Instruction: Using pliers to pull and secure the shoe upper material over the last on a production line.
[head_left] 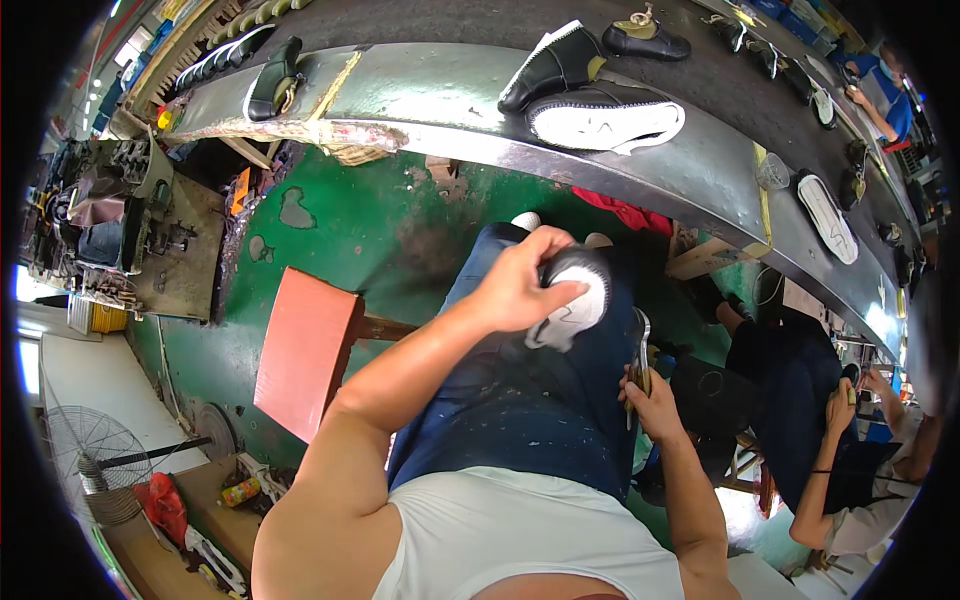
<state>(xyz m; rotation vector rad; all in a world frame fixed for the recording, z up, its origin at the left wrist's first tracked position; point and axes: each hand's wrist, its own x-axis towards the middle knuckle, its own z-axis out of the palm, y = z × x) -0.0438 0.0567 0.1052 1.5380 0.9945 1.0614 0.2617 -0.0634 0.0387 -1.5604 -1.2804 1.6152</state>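
My left hand [518, 288] is closed around a black shoe [578, 290] above my lap. The shoe's white underside faces up, stitching shows along its edge, and a loose white flap hangs from its near end. My right hand [655, 408], beside my right thigh, is wrapped round the handles of metal pincers [642, 345]. Their curved head points away from me, apart from the shoe. Beyond my knees, a black shoe with a white underside [607, 122] lies on the bench, next to another black shoe [550, 68] tipped on its side.
A long metal-edged workbench [430, 95] crosses the far side, with more shoes [828, 218] along it. A pinkish-brown box-like block [308, 350] stands left of my legs. A wire fan [95, 465] is at far left. Another person [850, 430] sits close on my right, holding something.
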